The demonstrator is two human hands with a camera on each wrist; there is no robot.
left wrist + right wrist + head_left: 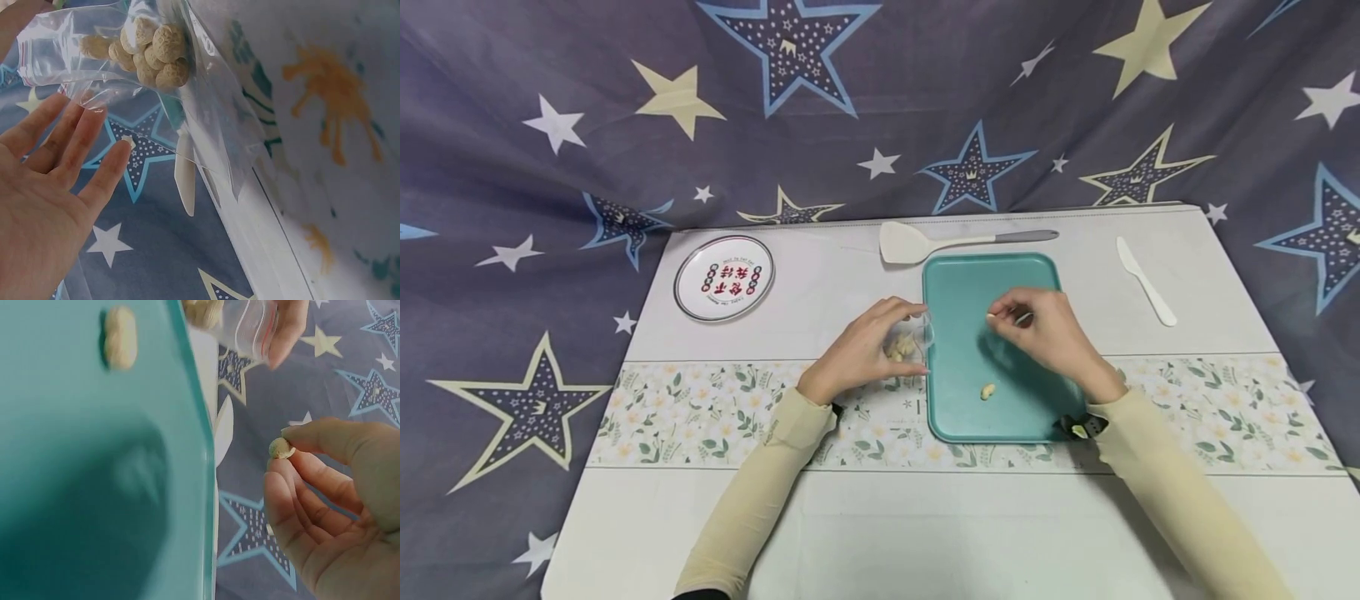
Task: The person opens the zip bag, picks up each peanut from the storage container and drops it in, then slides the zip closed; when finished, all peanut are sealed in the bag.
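A clear zip bag [53, 47] with several peanuts [165, 45] in it is at the left edge of the teal tray [958, 287]. My left hand [865, 346] holds the bag near its mouth, thumb and fingers curved round its sides. Above the tray, my right hand [1047, 332] pinches one peanut [281, 448] between thumb and fingertips. Another peanut [987, 391] lies on the tray, towards its near side. In the head view the pinched peanut is mostly hidden by the fingers.
A white spatula [910, 243] with a grey handle end lies behind the tray. To the right is a white plastic knife [1146, 282], and at the far left a white plate [724, 279] with red writing. A star-patterned cloth [820, 150] hangs behind the table.
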